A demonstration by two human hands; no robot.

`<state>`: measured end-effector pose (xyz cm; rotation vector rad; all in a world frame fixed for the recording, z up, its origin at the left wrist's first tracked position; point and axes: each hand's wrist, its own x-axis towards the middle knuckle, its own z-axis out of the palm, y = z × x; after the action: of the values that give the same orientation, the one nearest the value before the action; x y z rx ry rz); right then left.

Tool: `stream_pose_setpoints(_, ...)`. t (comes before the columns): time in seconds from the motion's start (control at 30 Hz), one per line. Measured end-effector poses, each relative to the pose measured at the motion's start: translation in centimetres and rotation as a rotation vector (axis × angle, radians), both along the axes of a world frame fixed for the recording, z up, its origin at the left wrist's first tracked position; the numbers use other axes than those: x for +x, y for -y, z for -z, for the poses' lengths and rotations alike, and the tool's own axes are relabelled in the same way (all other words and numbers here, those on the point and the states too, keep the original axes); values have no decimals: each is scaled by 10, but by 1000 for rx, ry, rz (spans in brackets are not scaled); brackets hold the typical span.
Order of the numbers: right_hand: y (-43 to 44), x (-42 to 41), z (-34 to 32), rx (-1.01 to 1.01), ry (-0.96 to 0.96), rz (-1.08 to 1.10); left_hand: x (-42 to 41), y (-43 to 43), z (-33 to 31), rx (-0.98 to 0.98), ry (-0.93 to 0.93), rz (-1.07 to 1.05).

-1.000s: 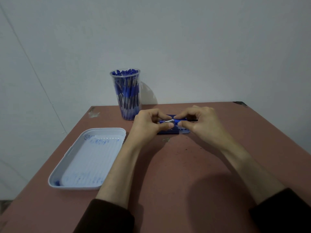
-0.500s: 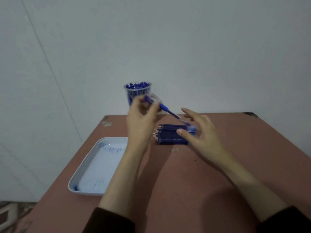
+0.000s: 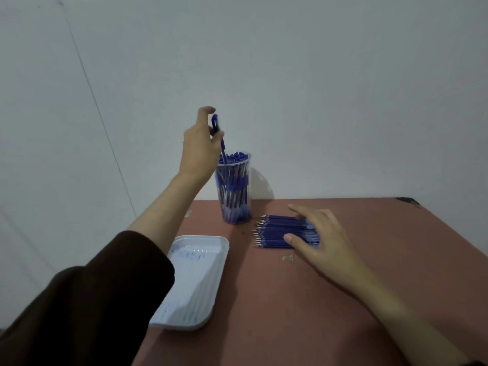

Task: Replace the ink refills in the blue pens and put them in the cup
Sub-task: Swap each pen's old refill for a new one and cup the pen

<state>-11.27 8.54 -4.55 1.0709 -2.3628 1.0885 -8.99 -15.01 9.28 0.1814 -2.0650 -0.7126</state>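
Item: blue pen (image 3: 215, 124), one piece, pinched in your left grip (image 3: 200, 147) about mid-barrel, cap end up, tip angled down at the mouth of the cup (image 3: 235, 199); whether the tip has passed the rim cannot be told. Location: above the cup, which stands near the far edge of the tabletop (image 3: 290, 307), toward its far left corner. Handling, as judged: light, stiff, slim plastic with a smooth barrel likely to slide under a loose pinch; take it mid-barrel or just below the cap, never by the writing tip. Item: cup, clear plastic, tall, narrow, packed with capped pens; probably light enough to tip if you knock its rim, and crowded enough that a pen needs a gap to drop into. Item: ink refills (image 3: 277, 231), a flat stack lying just beside the cup, metal tips toward the left edge; thin rods, likely springy and apt to roll, best lifted singly near the middle. Your right grip (image 3: 326, 243) rests released on this stack, fingers spread, grasping nothing. Item: white tray (image 3: 208, 240), ink-smudged, near the left edge. Item: small clear scrap (image 3: 287, 258), on the near side of the refills.
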Motion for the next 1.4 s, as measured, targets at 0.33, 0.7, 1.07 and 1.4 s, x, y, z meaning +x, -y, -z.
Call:
stream_pose_setpoints(0.33,3,-2,3,15,-21,4,-10,7,26,-106,246,-123)
stream_pose_setpoints(0.7,2,-2,5,23,-4,5,31,10,49,-92,411,-138)
stream_pose_setpoints(1.07,-2,-4,5,25,22,56,110,9,118,59,1069,-75)
stream_pose_setpoints(1.4,-9,-10,8,28,66,92,70,-12,120,34,1007,-77)
